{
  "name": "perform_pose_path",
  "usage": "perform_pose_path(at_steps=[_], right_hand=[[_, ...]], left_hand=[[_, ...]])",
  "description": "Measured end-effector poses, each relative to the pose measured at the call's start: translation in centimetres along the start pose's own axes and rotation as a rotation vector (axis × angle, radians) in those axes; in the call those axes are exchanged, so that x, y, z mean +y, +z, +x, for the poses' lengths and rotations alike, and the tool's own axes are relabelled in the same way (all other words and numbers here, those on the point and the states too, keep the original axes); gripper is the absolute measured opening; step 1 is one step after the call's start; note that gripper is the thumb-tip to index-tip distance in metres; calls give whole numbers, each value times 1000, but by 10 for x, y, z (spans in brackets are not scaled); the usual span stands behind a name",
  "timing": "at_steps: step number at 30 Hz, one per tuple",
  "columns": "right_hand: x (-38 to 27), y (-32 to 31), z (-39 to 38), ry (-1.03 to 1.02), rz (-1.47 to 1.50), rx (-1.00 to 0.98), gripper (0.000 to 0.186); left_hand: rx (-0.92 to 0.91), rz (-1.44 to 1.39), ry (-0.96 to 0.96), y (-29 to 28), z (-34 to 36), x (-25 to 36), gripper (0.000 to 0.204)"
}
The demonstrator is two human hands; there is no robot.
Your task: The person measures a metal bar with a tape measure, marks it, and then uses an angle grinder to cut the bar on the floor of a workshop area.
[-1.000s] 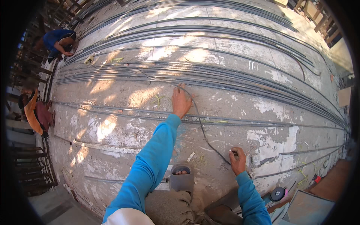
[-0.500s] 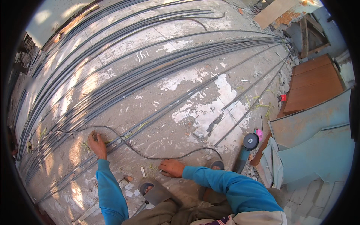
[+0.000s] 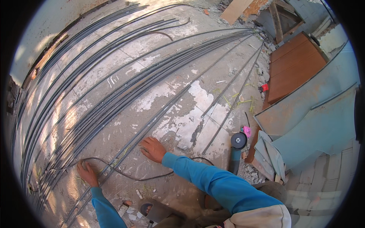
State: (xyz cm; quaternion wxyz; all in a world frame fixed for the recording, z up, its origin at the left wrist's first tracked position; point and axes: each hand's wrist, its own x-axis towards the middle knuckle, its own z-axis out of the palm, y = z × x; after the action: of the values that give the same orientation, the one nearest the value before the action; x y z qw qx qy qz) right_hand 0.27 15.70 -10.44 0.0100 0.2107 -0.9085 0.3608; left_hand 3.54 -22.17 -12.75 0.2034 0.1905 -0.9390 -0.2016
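Observation:
My left hand (image 3: 87,174) is low over the floor at the left, fingers spread and nothing seen in them. It is beside a thin black cable (image 3: 131,177) that snakes across the floor toward my feet. Farther forward, my right hand (image 3: 153,149) reaches out with its fingers apart and slightly bent, close to a pair of long steel rebars (image 3: 152,118). Its fingertips are partly hidden. The cable crosses over these bars between my hands. An angle grinder (image 3: 235,150) with a dark disc and teal body lies to the right.
A thick bundle of rebars (image 3: 125,84) spans the floor, with more bars beyond it. Single bars (image 3: 232,106) lie near the grinder. Brown board (image 3: 294,70), pale blue sheets (image 3: 304,125) and rubble line the right side. My sandaled foot (image 3: 146,209) is at the bottom.
My right hand has moved forward from near my feet toward the rebar pair. My left hand's fingers have spread. The view has shifted, so the floor appears farther left.

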Motion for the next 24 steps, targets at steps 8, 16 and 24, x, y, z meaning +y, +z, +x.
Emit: perform_pose_path(at_steps=[8, 16, 24], right_hand=[[23, -1, 17, 185, 25, 153, 28], [148, -133, -78, 839, -415, 900, 19], [195, -207, -124, 1368, -362, 700, 48]], left_hand=[[-127, -2, 65, 7, -18, 8, 30], [-143, -24, 97, -2, -15, 13, 28], [-134, -9, 126, -1, -15, 4, 27]])
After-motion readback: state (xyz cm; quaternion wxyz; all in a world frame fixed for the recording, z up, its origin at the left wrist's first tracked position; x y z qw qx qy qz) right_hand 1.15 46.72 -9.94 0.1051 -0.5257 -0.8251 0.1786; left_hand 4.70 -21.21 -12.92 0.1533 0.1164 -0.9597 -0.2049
